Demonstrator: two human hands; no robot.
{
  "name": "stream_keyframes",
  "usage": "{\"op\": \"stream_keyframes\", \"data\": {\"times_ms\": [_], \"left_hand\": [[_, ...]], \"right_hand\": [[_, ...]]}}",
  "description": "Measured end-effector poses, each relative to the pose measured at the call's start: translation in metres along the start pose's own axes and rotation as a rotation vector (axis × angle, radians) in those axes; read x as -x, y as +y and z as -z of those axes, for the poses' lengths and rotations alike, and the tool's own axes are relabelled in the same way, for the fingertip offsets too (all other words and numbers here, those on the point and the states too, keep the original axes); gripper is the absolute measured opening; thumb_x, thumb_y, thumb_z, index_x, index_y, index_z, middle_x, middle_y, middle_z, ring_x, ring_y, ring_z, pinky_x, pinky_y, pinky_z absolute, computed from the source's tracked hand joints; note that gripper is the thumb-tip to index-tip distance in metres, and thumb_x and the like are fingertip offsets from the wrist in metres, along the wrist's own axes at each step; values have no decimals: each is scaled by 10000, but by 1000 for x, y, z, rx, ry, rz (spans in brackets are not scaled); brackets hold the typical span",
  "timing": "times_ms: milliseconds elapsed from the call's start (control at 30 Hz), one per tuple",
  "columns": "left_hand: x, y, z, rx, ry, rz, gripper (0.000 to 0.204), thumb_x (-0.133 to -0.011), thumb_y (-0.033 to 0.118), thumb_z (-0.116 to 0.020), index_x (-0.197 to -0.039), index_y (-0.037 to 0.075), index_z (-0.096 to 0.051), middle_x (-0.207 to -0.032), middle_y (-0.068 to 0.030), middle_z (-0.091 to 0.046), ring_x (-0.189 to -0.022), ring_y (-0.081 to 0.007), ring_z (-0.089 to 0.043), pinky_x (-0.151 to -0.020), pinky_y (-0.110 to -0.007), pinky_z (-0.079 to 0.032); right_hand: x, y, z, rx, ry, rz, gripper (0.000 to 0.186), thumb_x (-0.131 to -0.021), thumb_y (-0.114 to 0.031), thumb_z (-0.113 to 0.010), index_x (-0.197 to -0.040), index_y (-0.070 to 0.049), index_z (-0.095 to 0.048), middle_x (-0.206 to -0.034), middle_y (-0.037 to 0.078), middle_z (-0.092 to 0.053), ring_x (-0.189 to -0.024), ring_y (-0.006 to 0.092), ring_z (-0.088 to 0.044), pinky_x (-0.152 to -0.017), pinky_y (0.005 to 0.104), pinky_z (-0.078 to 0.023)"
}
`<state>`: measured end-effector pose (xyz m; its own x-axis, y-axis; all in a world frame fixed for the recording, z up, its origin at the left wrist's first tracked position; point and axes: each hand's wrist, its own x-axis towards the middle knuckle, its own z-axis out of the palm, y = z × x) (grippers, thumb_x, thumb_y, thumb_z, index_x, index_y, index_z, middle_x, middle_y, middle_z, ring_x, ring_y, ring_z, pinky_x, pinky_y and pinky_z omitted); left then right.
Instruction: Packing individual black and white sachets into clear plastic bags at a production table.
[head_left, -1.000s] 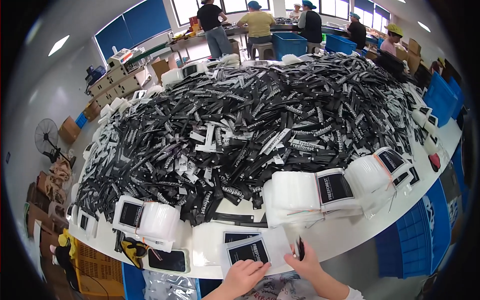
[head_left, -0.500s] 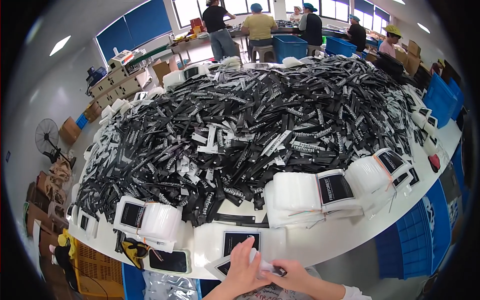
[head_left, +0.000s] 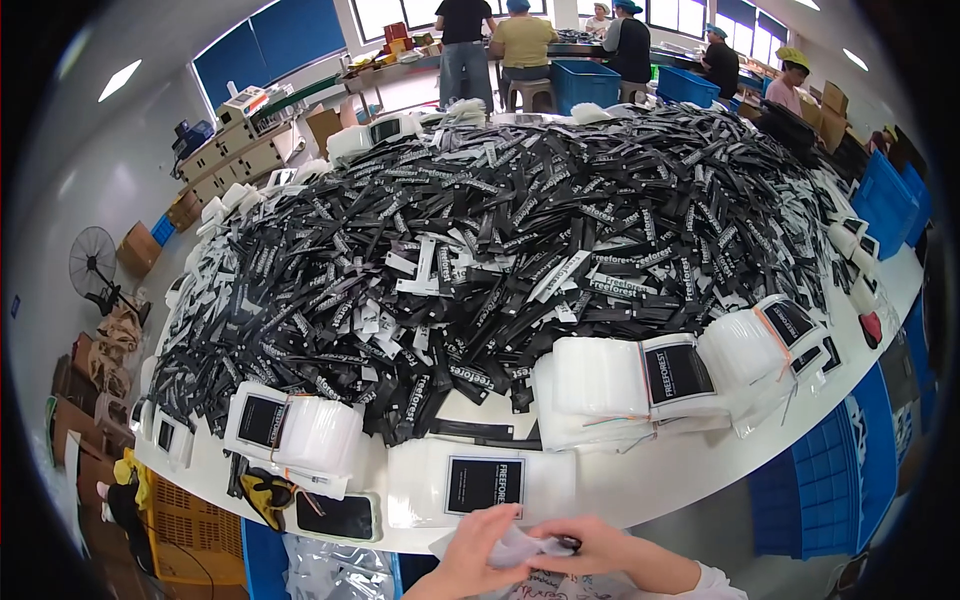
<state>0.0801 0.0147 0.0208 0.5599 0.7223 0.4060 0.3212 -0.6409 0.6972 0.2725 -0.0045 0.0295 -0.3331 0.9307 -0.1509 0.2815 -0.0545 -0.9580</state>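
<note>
In front of me, at the table's near edge, my left hand is closed round a translucent white plastic bag. My right hand is closed at the bag's right end, with the dark end of a small black packet showing between its fingers. How far that packet sits inside the bag is hidden. Just beyond my hands lies a flat stack of white bags with a black label. Farther off, a large heap of slim black and white stick packets covers the table.
Banded bundles of white bags stand right and left. A phone and a yellow-black object lie near the left edge. Blue crates and a yellow crate flank the table. Several people work at the back.
My hands have shifted slightly lower, and my right hand has moved a little right. The held bag has turned, so its black label no longer shows beside my left hand.
</note>
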Motion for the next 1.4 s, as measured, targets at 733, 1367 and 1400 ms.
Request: {"op": "stream_keyframes", "data": {"times_ms": [733, 1367, 1400], "left_hand": [[-9, -5, -20, -89, 148, -33, 1071, -462, 381, -762, -1233, -136, -227, -1194, -242, -383, -1024, -325, -402, -824, -391, -283], [-9, -1, -3, -322, -17, -26, 916, -512, 359, -740, -1213, -67, -332, -1177, -171, -416, -969, -285, -449, -784, -373, -316], [-8, 0, -4, -377, -61, -59, 904, -565, 364, -724, -1257, -37, -302, -1185, -150, -419, -977, -277, -462, -766, -373, -320]], "right_hand": [[-19, -30, -15, -124, 100, 339, 395, -816, -102, -507, -1184, 22, -437, -1287, 117, -353, -1154, 262, -345, -951, 375, -297], [-13, 9, -4, 472, -52, 519, 239, -723, -203, -652, -939, -112, -605, -901, -1, -599, -854, 174, -533, -869, 376, -361], [-14, 11, -3, 525, -108, 512, 216, -746, -206, -627, -936, -107, -603, -925, 10, -598, -874, 182, -535, -896, 395, -348]]}}
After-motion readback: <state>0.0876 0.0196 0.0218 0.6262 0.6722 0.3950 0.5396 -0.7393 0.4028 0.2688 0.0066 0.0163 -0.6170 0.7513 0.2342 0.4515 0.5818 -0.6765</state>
